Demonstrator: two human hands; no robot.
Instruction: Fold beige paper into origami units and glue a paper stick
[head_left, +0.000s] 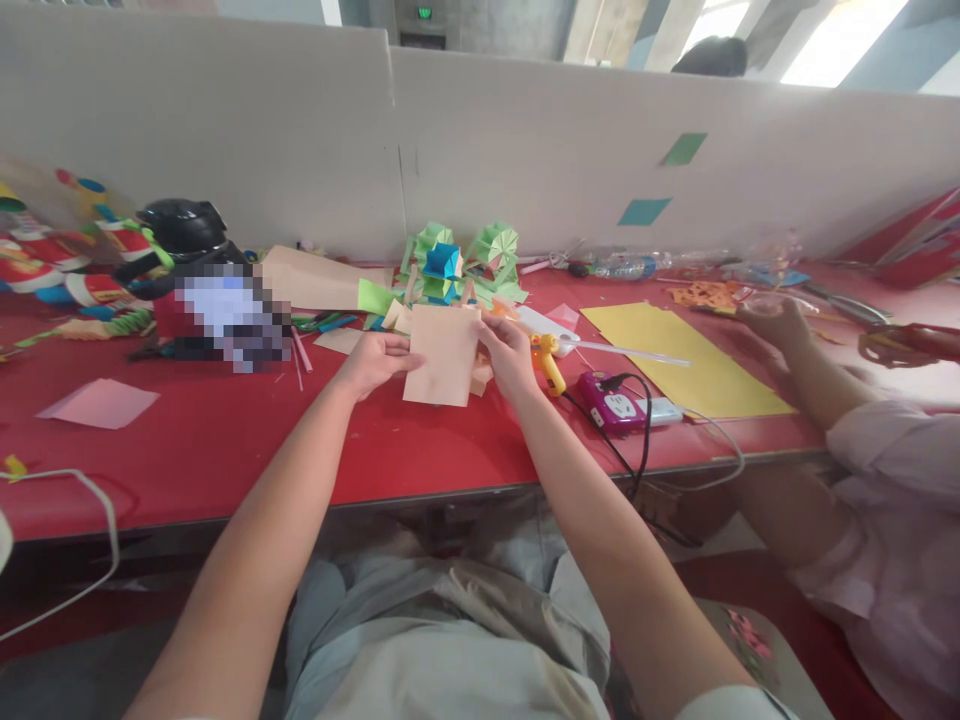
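A small beige sheet of paper (441, 358) is held up above the red table, facing me. My left hand (377, 364) pinches its left edge, thumb in front. At its upper right, my right hand (507, 352) grips the edge with the fingers closed. Behind the sheet stand green folded paper shapes (496, 246) and a blue folded paper piece (442, 262). Just right of my right hand lies a yellow glue gun (550, 364), partly beside a clear stick.
A purple power strip (611, 402) with cables sits near the front edge, beside a yellow sheet (690, 360). Pink paper (99, 403) and a black object (184, 232) are left. Another person's hand (780, 325) reaches in from the right.
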